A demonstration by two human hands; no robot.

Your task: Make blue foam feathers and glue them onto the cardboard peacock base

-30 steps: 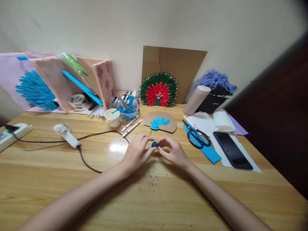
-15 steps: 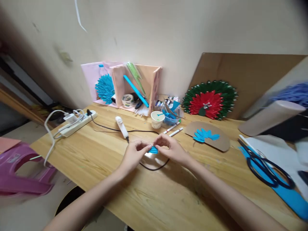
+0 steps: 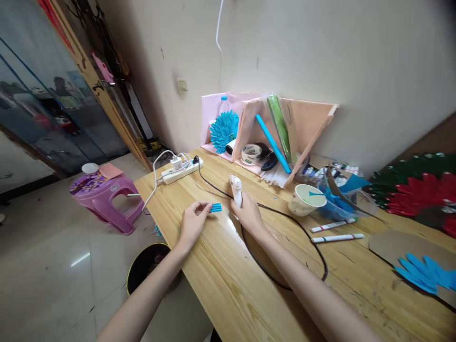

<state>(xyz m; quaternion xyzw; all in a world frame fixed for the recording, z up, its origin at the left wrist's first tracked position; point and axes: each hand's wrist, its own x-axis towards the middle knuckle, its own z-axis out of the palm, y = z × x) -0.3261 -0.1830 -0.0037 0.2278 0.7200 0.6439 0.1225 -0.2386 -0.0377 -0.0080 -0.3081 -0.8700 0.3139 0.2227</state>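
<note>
Blue pc [image 3: 216,208] in L hand [image 3: 194,221]; wht tool [image 3: 236,190] in R hand [image 3: 250,217].

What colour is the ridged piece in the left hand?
The ridged piece in the left hand is blue, best seen in the head view.

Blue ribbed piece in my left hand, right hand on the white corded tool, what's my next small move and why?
Probably bring the white corded handheld tool toward the small blue ribbed piece: your right hand is around the tool, your left hand pinches the piece with one end exposed, and the two are apart.
</note>
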